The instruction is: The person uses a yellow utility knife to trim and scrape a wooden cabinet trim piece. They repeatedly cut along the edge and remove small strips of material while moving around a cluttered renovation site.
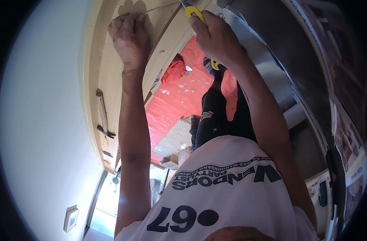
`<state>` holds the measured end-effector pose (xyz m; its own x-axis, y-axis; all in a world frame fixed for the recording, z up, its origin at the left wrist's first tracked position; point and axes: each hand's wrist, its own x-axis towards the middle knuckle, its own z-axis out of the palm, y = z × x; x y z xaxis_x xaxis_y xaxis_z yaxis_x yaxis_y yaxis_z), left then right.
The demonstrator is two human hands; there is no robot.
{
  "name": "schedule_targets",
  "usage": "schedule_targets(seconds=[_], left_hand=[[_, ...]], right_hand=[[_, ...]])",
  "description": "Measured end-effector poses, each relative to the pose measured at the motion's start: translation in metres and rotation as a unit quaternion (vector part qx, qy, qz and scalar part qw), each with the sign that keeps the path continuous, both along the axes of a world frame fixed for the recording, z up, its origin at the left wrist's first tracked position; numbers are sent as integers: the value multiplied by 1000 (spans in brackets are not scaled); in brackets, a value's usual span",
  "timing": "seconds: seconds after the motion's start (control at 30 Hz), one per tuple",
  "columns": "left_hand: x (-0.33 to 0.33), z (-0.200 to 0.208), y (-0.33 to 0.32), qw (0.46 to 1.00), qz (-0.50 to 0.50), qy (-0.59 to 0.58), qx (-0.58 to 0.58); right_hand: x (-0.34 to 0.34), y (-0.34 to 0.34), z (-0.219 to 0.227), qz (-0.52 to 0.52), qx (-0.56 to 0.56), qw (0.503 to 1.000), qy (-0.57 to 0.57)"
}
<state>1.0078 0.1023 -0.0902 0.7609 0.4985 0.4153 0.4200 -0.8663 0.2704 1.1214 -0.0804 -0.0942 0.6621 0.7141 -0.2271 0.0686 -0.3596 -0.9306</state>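
The right hand (215, 38), at one o'clock, holds its grip closed around a yellow-handled utility knife (192, 11), blade end up against the pale wooden door frame (167, 44). The left hand (129, 36), at eleven o'clock, is a closed fist pressed on the pale wooden panel (111, 76). A red floor sheet (171, 100) lies below. No containers show.

Knife (194, 11), top centre: yellow body, grey blade end. Door (111, 68), upper left: pale bare wood. Wall (42, 120), left: plain white. Floor sheet (179, 96), centre: red, white flecks. Shirt (231, 193), bottom: white, dark print. Trousers (215, 116), centre: black.
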Motion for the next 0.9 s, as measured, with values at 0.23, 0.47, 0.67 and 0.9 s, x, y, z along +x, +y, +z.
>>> schedule_targets(seconds=[0.23, 0.47, 0.67, 0.9], left_hand=[[-7, -3, 4, 1000, 7, 18, 18], [-15, -4, 6, 1000, 11, 4, 26], [-26, -2, 6, 997, 18, 44, 61], [-28, 4, 2, 999, 14, 35, 30]], right_hand=[[0, 8, -2, -14, 8, 1000, 10], [-4, 5, 1, 6, -6, 1000, 1], [-9, 10, 7, 16, -59, 997, 43], [-13, 7, 2, -7, -13, 1000, 18]])
